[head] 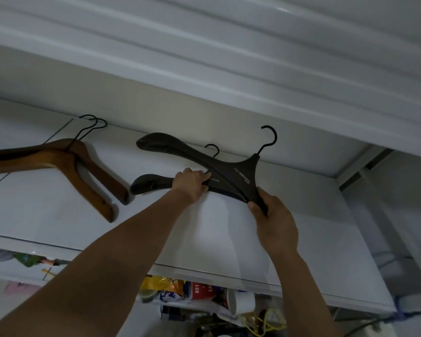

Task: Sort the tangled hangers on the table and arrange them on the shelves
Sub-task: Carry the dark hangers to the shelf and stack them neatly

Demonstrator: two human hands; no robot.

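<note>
Two black hangers lie on the white top shelf (301, 239), one partly over the other. The upper black hanger (241, 175) has its hook pointing to the back right; the lower black hanger (146, 183) shows its hook behind it. My left hand (191, 183) grips the lower one near its middle. My right hand (275, 222) pinches the right arm of the upper one. Two brown wooden hangers (83, 171) lie stacked on the shelf at the left, hooks to the back.
A white ceiling beam (229, 76) runs close above the shelf. Below the shelf edge is a lower shelf with a white mug (242, 304), colourful packets (168, 287) and a yellow cord (265, 322). A grey post (387, 215) rises at the right.
</note>
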